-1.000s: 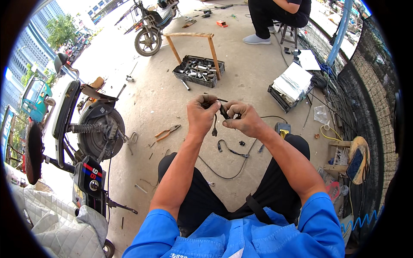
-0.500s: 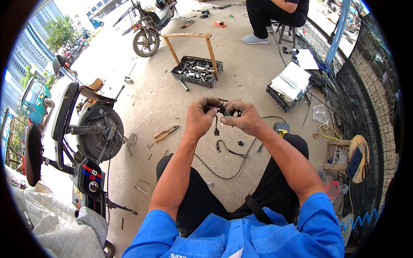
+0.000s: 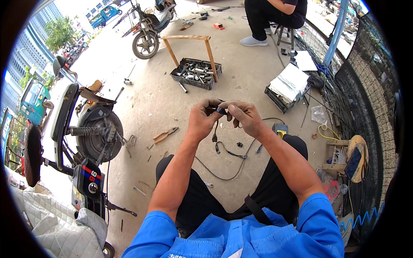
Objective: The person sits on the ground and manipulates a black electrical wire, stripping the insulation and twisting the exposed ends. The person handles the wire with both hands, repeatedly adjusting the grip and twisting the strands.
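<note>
Black plastic, small and stubby: a connector piece (image 3: 221, 111) is pinched between both hands, above the concrete floor (image 3: 172, 101) and out ahead of the knees. The left hand (image 3: 201, 119) has its grip clamped on the piece with thumb and forefinger; the right hand (image 3: 246, 117) has its grip clamped on the other side, thumb laid along it and the remaining fingers curled below. Exactly where each fingertip bears on it is partly hidden. Under the left hand hangs a short black plug (image 3: 214, 137) on a lead. Beneath, a thin black cable (image 3: 227, 179) loops across the concrete between the legs. Orange-handled pliers (image 3: 165, 135) lie open to the left of the hands, while a yellow-and-grey device (image 3: 280, 129) sits near the right knee. Beyond the hands stands a black crate (image 3: 189, 81) of metal parts with a wooden handle (image 3: 186, 37). A scooter wheel (image 3: 88, 142) is at left.
</note>
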Demonstrator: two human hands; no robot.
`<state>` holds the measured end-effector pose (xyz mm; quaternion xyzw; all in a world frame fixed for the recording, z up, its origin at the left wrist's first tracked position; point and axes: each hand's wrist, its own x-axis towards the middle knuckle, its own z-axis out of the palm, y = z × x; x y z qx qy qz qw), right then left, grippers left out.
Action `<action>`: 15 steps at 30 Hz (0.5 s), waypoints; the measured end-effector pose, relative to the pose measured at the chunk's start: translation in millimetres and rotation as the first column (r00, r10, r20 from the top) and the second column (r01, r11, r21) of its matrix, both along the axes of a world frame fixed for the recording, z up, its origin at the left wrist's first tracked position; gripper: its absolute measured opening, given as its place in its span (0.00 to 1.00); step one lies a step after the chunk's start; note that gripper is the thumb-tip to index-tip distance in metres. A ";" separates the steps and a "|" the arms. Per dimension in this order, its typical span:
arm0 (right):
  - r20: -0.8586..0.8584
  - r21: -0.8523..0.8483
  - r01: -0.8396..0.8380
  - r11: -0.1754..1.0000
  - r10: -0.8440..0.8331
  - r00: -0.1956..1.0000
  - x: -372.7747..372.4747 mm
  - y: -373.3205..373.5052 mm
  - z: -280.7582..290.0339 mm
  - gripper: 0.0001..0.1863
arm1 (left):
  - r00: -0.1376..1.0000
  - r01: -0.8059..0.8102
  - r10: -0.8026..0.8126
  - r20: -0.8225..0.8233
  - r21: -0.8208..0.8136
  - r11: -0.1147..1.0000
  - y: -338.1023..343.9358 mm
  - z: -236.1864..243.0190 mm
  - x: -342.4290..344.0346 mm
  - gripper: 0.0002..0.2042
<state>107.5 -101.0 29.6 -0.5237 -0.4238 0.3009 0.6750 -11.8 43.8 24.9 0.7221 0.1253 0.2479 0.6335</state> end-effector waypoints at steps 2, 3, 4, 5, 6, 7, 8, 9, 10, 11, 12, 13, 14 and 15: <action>-0.142 0.044 0.015 0.999 -0.008 0.990 -0.4 -1.5 6.8 0.19 | 0.999 -0.025 0.024 0.021 0.040 0.999 1.1 -1.4 0.4 0.10; -0.157 0.023 0.065 0.998 -0.060 0.986 2.1 -0.7 4.1 0.18 | 0.999 -0.036 0.034 0.033 0.059 0.998 1.3 -2.4 1.1 0.09; -0.172 0.001 0.114 0.993 -0.112 0.979 6.7 1.1 -2.5 0.18 | 0.999 -0.035 0.033 0.041 0.047 0.998 2.2 -4.7 1.9 0.09; -0.186 -0.020 0.161 0.987 -0.162 0.969 11.0 2.8 -7.0 0.18 | 0.998 -0.035 0.033 0.049 0.037 0.999 3.0 -5.9 2.3 0.08; -0.126 -0.167 0.209 0.964 -0.231 0.965 16.0 2.9 -9.2 0.18 | 0.998 -0.035 0.033 0.057 0.028 0.999 3.5 -6.5 2.7 0.08; -0.154 -0.211 0.171 0.962 -0.206 0.967 16.9 3.4 -11.7 0.17 | 0.997 -0.029 0.028 0.066 0.020 0.999 3.6 -6.6 3.1 0.08; -0.183 -0.256 0.132 0.958 -0.182 0.966 13.8 4.7 -9.3 0.17 | 0.997 -0.022 0.021 0.073 0.010 1.000 2.9 -6.3 3.5 0.09; -0.213 -0.298 0.091 0.950 -0.159 0.964 10.8 6.4 -8.0 0.16 | 0.997 -0.015 0.015 0.081 0.001 1.000 2.2 -6.0 3.9 0.09; -0.296 -0.278 0.044 0.960 -0.129 0.946 7.6 8.4 -11.0 0.17 | 0.997 -0.006 0.007 0.079 -0.014 1.000 1.1 -6.3 4.2 0.10; -0.326 -0.270 0.031 0.962 -0.122 0.937 7.1 9.3 -11.0 0.17 | 0.997 0.004 -0.002 0.078 -0.029 1.000 -0.8 -7.0 4.6 0.11; -0.356 -0.262 0.018 0.965 -0.114 0.927 6.9 9.9 -10.9 0.18 | 0.997 0.013 -0.010 0.077 -0.045 0.999 -2.3 -7.2 5.1 0.13; -0.386 -0.253 0.005 0.967 -0.105 0.917 7.2 10.3 -11.1 0.18 | 0.996 0.014 -0.010 0.085 -0.046 0.999 -3.7 -6.4 6.1 0.14; -0.440 -0.245 0.014 0.970 -0.123 0.890 8.4 11.5 -15.4 0.16 | 0.996 0.015 -0.011 0.091 -0.047 0.999 -5.2 -5.0 6.9 0.15; -0.462 -0.229 0.003 0.973 -0.111 0.880 9.6 11.9 -17.6 0.16 | 0.995 0.016 -0.011 0.097 -0.047 0.999 -6.3 -3.9 7.3 0.16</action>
